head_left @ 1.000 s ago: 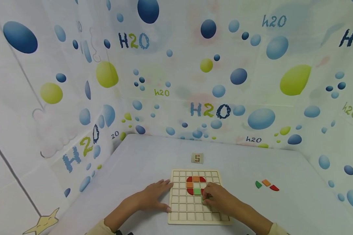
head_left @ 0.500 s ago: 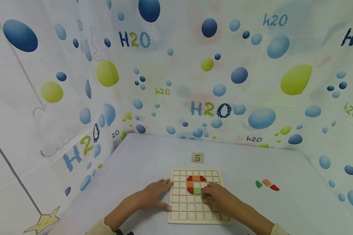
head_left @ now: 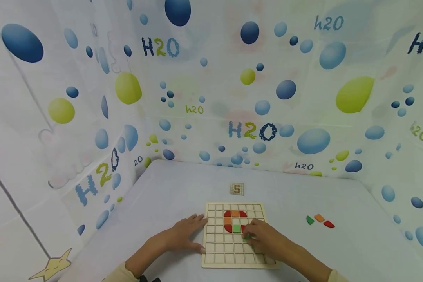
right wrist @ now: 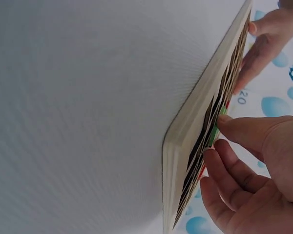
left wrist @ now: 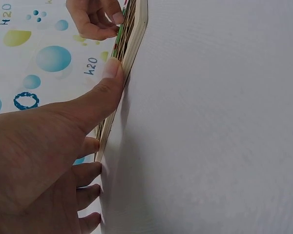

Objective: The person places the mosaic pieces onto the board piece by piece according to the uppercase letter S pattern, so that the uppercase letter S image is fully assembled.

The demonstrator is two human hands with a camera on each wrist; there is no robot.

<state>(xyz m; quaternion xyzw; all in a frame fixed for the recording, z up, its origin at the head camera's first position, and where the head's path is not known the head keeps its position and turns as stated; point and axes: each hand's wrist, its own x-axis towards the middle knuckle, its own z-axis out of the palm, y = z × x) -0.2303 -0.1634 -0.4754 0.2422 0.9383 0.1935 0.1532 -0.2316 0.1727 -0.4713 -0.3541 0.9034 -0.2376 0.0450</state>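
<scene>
- Flat on the white-covered bench [head_left: 144, 207] lies a wooden grid board [head_left: 219, 248], squarely before the person, presumably so both hands reach it easily
- At its left edge, the left hand [head_left: 183, 237]: fingers straight and spread, thumb apart from them, nothing gripped; contact at the side only, which I take as a brace against sliding and leaves the cells uncovered
- Over the right half, the right hand [head_left: 264, 237]: its grip is closed on a small green piece [right wrist: 213, 134], thumb at one end, fingertips at the other; an edge hold like this probably suits so thin a piece (its full outline is hidden by the fingers)
- Location of the green piece: at the board surface, just nearer the person than a partly covered red piece [head_left: 243, 227]; cannot tell whether it is fully seated
- Next to that red piece, a light green square [head_left: 236, 228]; more red and orange pieces curve round above it, each within the grid lines
- Loose on the right, well apart from the board: a dark green piece [head_left: 310, 220], an orange square [head_left: 319, 217] and a red wedge [head_left: 329, 224], likely put there for the right hand
- Beyond the board, a pattern card [head_left: 237, 188], likely placed there for an unobstructed view
</scene>
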